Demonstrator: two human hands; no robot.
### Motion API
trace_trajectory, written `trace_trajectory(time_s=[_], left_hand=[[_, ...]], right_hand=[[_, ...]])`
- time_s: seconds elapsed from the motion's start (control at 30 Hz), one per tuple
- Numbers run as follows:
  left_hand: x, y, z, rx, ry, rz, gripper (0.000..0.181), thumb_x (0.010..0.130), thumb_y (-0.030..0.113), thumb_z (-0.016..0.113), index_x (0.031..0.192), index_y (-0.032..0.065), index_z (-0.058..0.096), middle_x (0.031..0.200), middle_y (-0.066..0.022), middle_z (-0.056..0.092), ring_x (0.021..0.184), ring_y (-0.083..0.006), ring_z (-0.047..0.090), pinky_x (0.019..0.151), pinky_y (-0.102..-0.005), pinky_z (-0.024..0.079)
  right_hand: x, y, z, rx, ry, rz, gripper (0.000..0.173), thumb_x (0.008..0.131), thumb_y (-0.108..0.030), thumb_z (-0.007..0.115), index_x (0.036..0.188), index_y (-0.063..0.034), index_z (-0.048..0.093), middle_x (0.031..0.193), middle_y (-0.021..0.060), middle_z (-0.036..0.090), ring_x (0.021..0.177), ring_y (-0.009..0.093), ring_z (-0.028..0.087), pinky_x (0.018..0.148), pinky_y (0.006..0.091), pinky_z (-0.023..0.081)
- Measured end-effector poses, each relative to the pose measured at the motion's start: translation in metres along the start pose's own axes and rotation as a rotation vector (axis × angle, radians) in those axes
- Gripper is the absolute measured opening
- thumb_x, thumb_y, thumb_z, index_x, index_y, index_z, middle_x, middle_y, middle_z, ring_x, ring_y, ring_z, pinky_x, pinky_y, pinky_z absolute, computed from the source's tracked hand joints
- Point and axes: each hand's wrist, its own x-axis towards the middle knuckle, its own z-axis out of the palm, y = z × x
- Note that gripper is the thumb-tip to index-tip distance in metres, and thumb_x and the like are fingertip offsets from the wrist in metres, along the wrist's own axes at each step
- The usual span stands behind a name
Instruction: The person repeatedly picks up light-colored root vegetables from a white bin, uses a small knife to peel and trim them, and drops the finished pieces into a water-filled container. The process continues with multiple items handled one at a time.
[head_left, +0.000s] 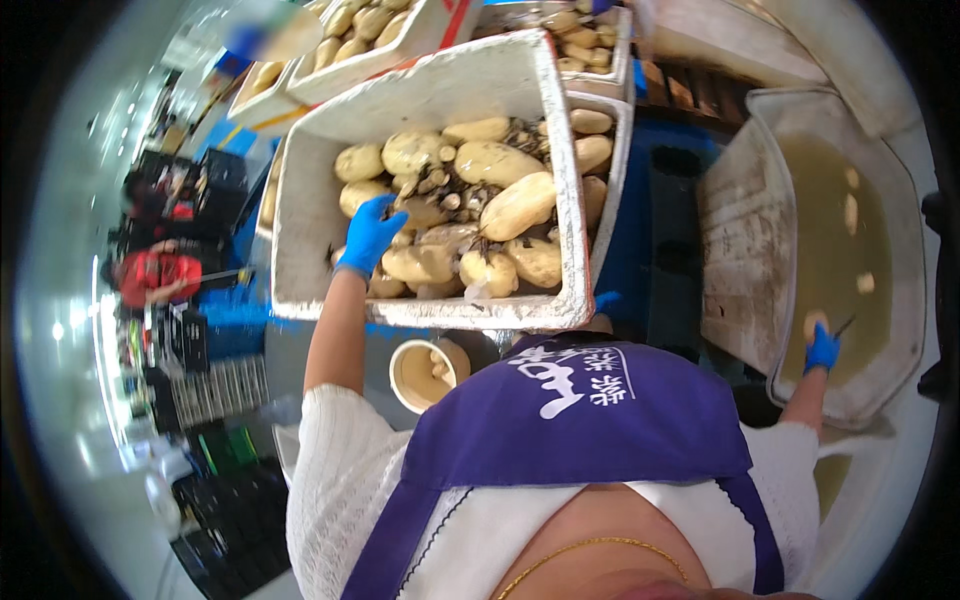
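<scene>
My left hand (373, 234), in a blue glove, reaches into a white foam box (442, 90) of pale lotus roots (491, 165). Its thumb and forefinger are apart, close above the roots; I see nothing held in it. Dark stringy bits and cut root ends (442, 184) lie among them. Off to the right, my right hand (823, 351), also blue-gloved, is over a white tub (750, 247) of murky water (832, 225). It grips a small knife (844, 325), blade pointing outward, and a pale root piece (815, 322) shows at its fingers. Other pale pieces (851, 214) float there.
More foam boxes (427, 37) of lotus roots stand beyond and beside the near one. A cream bucket (405, 375) with pale pieces inside is below the box, near my apron (600, 420). A person in red (161, 276) is at the far left, among dark crates (225, 180).
</scene>
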Motion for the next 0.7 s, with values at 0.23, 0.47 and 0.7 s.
trace_trajectory(time_s=[0.23,0.47,0.7], left_hand=[[-0.027,0.076,-0.006,0.301,-0.023,0.169,0.048,0.082,0.037,0.078,0.117,0.0049,0.069,0.114,-0.0171,0.066,0.103,-0.0306,0.065,0.089,-0.0385,0.052],[0.003,0.185,0.094,0.356,-0.47,0.289,0.098,0.076,0.058,0.077,0.149,0.0062,0.037,0.139,-0.0241,0.051,0.12,-0.0416,0.056,0.1,-0.0471,0.048],[0.03,0.203,0.106,0.31,-0.551,0.213,0.095,0.064,0.052,0.084,0.133,-0.0032,0.05,0.127,-0.0287,0.058,0.116,-0.0415,0.059,0.097,-0.0474,0.051]], right_hand=[[-0.025,0.071,0.057,-0.365,-0.142,0.274,0.045,0.084,-0.026,0.071,0.112,0.0081,0.06,0.11,0.0212,0.068,0.097,0.032,0.064,0.081,0.0451,0.051],[0.012,0.097,0.042,-0.602,-0.297,0.319,0.021,0.091,-0.021,0.052,0.082,-0.0051,0.063,0.075,0.0146,0.064,0.071,0.031,0.064,0.054,0.0442,0.049],[-0.014,-0.036,0.065,-0.172,-0.244,0.171,0.022,0.094,-0.022,0.06,0.108,-0.0065,0.06,0.074,0.0076,0.058,0.07,0.022,0.064,0.049,0.035,0.049]])
